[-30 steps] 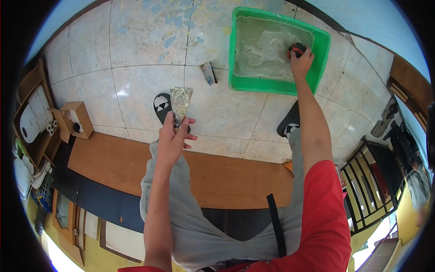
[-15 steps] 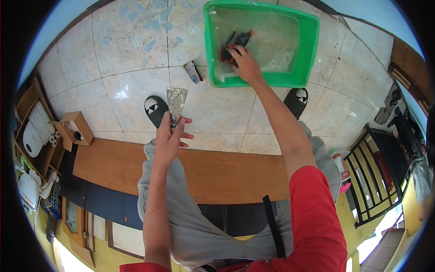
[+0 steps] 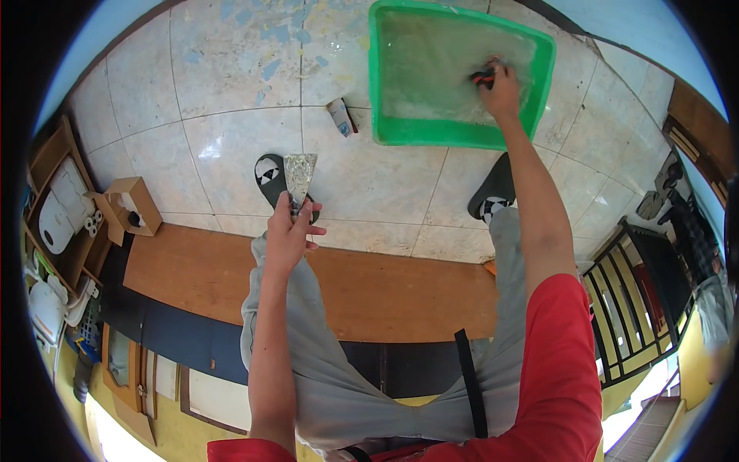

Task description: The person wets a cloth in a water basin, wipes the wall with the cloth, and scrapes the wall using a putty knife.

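Note:
My left hand (image 3: 289, 235) holds a scraper (image 3: 300, 179) by its handle, its wide, stained blade pointing away from me over the floor by my left foot. On the right, my right hand (image 3: 502, 92) grips a black and red object (image 3: 483, 77) in the cloudy water (image 3: 431, 69) of a green tub (image 3: 450, 135). The object is partly hidden by my fingers and blurred, so I cannot make out what it is.
A small torn carton (image 3: 342, 118) lies on the tiled floor (image 3: 369, 185) left of the tub. Behind my feet is a brown wooden board (image 3: 385, 296). An open cardboard box (image 3: 132, 209) stands at left, a black metal rack (image 3: 635, 300) at right.
Half a second ago my right hand was at the tub's left side; it has moved right with the black and red object. My left hand still holds the scraper, nearly unmoved.

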`<state>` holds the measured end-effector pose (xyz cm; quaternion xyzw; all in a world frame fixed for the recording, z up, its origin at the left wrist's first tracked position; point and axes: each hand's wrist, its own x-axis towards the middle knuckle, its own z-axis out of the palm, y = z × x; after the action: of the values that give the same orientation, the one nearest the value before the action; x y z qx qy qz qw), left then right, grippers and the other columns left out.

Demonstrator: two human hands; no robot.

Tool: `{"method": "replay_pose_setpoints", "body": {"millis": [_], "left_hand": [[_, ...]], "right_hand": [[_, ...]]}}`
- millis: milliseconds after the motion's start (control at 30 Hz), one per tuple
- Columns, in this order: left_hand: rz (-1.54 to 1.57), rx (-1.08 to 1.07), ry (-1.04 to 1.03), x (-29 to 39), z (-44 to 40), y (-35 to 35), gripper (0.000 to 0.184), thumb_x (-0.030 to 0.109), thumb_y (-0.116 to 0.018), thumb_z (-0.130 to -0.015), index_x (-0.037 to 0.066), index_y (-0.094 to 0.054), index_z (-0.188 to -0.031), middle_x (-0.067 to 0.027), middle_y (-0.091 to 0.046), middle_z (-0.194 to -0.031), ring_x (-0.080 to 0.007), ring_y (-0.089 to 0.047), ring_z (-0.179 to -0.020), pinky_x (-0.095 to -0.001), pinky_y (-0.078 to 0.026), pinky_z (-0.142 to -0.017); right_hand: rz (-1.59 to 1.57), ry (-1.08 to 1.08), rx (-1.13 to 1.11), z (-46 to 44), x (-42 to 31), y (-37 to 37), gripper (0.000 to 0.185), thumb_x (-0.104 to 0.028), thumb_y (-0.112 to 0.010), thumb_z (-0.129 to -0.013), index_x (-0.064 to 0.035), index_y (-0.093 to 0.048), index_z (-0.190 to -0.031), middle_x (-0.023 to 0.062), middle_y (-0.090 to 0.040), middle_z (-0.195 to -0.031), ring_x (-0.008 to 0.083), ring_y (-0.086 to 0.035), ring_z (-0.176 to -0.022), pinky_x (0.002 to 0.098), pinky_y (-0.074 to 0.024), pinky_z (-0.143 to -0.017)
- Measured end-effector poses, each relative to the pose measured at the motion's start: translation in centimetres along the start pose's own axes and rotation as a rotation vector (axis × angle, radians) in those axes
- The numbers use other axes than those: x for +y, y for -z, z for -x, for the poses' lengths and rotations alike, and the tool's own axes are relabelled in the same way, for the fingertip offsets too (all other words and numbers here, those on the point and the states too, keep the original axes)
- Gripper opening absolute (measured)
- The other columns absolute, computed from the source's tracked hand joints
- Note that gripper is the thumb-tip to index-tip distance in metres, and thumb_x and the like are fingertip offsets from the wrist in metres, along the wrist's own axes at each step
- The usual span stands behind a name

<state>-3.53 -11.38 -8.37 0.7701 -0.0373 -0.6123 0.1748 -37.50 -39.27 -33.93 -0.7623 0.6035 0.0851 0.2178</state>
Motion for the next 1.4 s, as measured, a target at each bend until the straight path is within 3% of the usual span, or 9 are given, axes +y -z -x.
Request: {"method": "replay_pose_setpoints", "body": {"millis": [233, 500, 600, 667, 767, 900, 1067, 1300, 1400], "left_hand": [[0.048, 0.007, -0.007, -0.6, 0.1, 0.8, 0.014, 0.016, -0.049, -0.100, 0.003, -0.047, -0.104, -0.0103, -0.068, -0.104, -0.0171, -0.071, -0.069, -0.0243, -0.049, -0.043], [0.057, -0.021, -0.063, -0.9, 0.0, 0.8, 0.014, 0.016, -0.049, -0.100, 0.002, -0.047, -0.105, -0.0107, -0.068, -0.103, -0.0172, -0.071, -0.066, -0.0252, -0.050, -0.043], [0.064, -0.014, -0.076, -0.8, 0.1, 0.6, 0.015, 0.016, -0.049, -0.100, 0.002, -0.047, -0.106, -0.0106, -0.068, -0.102, -0.0174, -0.071, -0.066, -0.0254, -0.050, -0.043], [0.083, -0.031, -0.090, -0.8, 0.2, 0.5, 0.016, 0.016, -0.049, -0.100, 0.001, -0.046, -0.106, -0.0108, -0.068, -0.102, -0.0176, -0.071, -0.066, -0.0255, -0.051, -0.044], [0.044, -0.048, -0.070, -0.7, 0.4, 0.3, 0.018, 0.016, -0.049, -0.100, 0.000, -0.046, -0.107, -0.0111, -0.068, -0.102, -0.0178, -0.071, -0.067, -0.0257, -0.051, -0.045], [0.042, -0.061, -0.072, -0.3, 0.3, 0.4, 0.019, 0.017, -0.049, -0.100, 0.000, -0.046, -0.108, -0.0118, -0.068, -0.102, -0.0181, -0.071, -0.067, -0.0259, -0.052, -0.045], [0.060, -0.065, -0.103, -0.3, 1.0, 0.1, 0.019, 0.017, -0.049, -0.100, 0.000, -0.045, -0.108, -0.0120, -0.068, -0.103, -0.0181, -0.071, -0.069, -0.0262, -0.052, -0.046], [0.058, -0.064, -0.113, 0.2, 1.0, 0.1, 0.018, 0.017, -0.049, -0.100, 0.000, -0.046, -0.106, -0.0121, -0.069, -0.103, -0.0178, -0.071, -0.069, -0.0257, -0.052, -0.045], [0.051, -0.092, -0.097, 0.1, 1.1, 0.0, 0.019, 0.018, -0.050, -0.100, 0.000, -0.046, -0.106, -0.0121, -0.068, -0.103, -0.0178, -0.072, -0.069, -0.0255, -0.051, -0.045]], "right_hand": [[-0.149, -0.123, 0.230, -3.3, -6.4, -0.4, 0.061, -0.017, -0.078, -0.069, -0.0046, -0.053, -0.123, 0.0229, -0.053, -0.118, 0.0410, -0.055, -0.109, 0.0462, -0.0469, -0.095], [-0.359, 0.169, -0.067, 0.9, -10.3, -1.8, 0.067, -0.014, -0.078, -0.066, -0.0052, -0.050, -0.127, 0.0212, -0.056, -0.116, 0.0400, -0.054, -0.112, 0.0425, -0.0451, -0.099], [-0.359, 0.139, -0.175, 2.3, -10.8, -0.2, 0.083, -0.014, -0.080, -0.065, -0.0097, -0.043, -0.138, 0.0205, -0.047, -0.133, 0.0408, -0.048, -0.123, 0.0462, -0.0448, -0.100], [-0.024, 0.029, -0.086, 2.9, -12.2, 1.3, 0.096, -0.017, -0.082, -0.069, -0.0282, -0.030, -0.149, 0.0165, -0.026, -0.151, 0.0501, -0.033, -0.132, 0.0625, -0.0461, -0.096], [0.016, 0.101, -0.284, 2.4, -13.5, 0.2, 0.100, -0.019, -0.083, -0.071, -0.0371, -0.025, -0.150, 0.0141, -0.012, -0.157, 0.0542, -0.022, -0.136, 0.0694, -0.0453, -0.093], [0.172, 0.029, -0.207, 2.3, -14.1, -4.2, 0.085, -0.014, -0.078, -0.075, -0.0339, -0.035, -0.145, 0.0144, -0.021, -0.152, 0.0527, -0.028, -0.133, 0.0627, -0.0488, -0.093], [0.095, 0.071, -0.173, 2.9, -10.9, -4.6, 0.058, -0.006, -0.070, -0.079, -0.0224, -0.051, -0.131, 0.0173, -0.036, -0.136, 0.0473, -0.048, -0.114, 0.0487, -0.0515, -0.092], [0.150, -0.017, -0.254, 3.0, -10.5, -6.9, 0.055, -0.017, -0.070, -0.080, -0.0199, -0.050, -0.131, 0.0196, -0.039, -0.133, 0.0453, -0.052, -0.109, 0.0484, -0.0510, -0.091], [0.204, -0.265, -0.100, 5.0, -15.0, -5.0, 0.056, -0.021, -0.071, -0.081, -0.0176, -0.048, -0.132, 0.0202, -0.043, -0.129, 0.0456, -0.055, -0.105, 0.0493, -0.0510, -0.089]]}}
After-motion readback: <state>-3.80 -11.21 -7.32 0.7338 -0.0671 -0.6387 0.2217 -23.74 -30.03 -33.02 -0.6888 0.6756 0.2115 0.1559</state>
